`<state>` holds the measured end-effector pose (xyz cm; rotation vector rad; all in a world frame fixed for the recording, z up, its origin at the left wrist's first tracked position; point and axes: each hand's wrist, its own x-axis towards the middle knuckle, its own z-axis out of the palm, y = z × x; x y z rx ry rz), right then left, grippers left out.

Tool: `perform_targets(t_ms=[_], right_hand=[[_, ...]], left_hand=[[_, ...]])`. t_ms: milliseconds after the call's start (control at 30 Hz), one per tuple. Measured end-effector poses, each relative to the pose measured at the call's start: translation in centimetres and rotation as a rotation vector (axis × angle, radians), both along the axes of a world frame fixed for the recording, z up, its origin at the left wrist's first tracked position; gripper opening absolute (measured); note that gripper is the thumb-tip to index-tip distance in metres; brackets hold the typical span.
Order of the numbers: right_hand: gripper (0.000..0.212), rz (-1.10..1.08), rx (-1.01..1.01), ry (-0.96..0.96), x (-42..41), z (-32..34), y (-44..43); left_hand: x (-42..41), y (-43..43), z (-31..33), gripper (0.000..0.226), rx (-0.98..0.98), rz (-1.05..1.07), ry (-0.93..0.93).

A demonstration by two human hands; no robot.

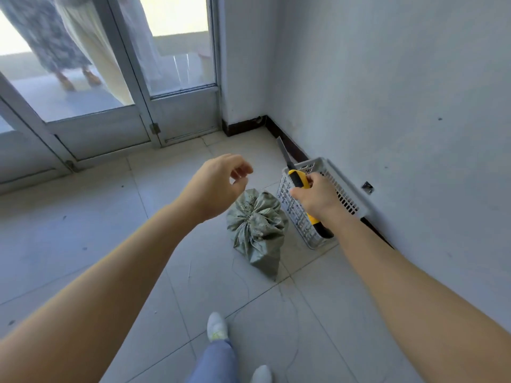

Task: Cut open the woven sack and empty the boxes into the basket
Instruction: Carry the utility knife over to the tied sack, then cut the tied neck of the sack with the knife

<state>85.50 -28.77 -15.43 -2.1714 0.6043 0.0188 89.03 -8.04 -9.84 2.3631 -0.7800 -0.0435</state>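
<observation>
Two bare arms reach out over a tiled floor [304,313]. The right grip [318,199] is closed around a yellow utility knife [297,178], blade out and pointing far, away from the person. The left grip [218,186] hangs with fingers loosely curled, holding nothing visible. A green woven sack [257,228], tied shut, lies on the floor below and between them, long axis near to far, just left of a white basket [349,186]. To cut, the knife likely must come down and left to the bunched neck.
</observation>
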Motion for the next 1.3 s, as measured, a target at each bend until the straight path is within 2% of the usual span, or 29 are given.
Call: perform_targets(t_ms=[233,400,533,767,933,1000,1100,1133,1200,1300], right_hand=[[0.033,0.043,-0.014,0.062,10.9,-4.9,-2.4],[0.027,0.052,-0.014,0.074,17.7,-12.6,-4.7],[0.034,0.104,-0.013,0.119,21.8,-21.6,-7.2],[0.032,0.151,-0.026,0.115,25.7,-40.5,-10.5],[0.033,0.181,-0.056,0.136,27.0,-51.6,-10.3],[0.046,0.213,-0.085,0.157,27.5,-55.0,-10.0],[0.089,0.275,-0.132,0.236,28.0,-59.2,-9.8],[0.094,0.291,-0.169,0.277,27.9,-60.4,-9.8],[0.09,0.28,-0.245,0.371,27.4,-62.6,-10.6],[0.064,0.168,-0.317,0.431,26.1,-64.7,-12.5]], left_hand=[[12.0,-4.3,-6.5,0.02,0.014,0.051,0.179],[19.8,-8.3,-15.2,0.021,0.023,0.091,0.27],[23.8,-10.8,-26.9,0.019,0.014,0.168,0.38],[27.2,-13.3,-49.9,0.02,0.029,0.279,0.513],[28.3,-13.8,-62.0,0.017,0.053,0.283,0.561],[28.9,-13.8,-65.5,0.016,0.058,0.287,0.559],[29.7,-14.1,-69.5,0.019,0.038,0.309,0.539],[29.8,-14.2,-70.5,0.02,0.025,0.318,0.539],[29.7,-14.4,-72.0,0.021,0.017,0.32,0.566],[29.4,-14.8,-73.5,0.023,0.05,0.281,0.607]])
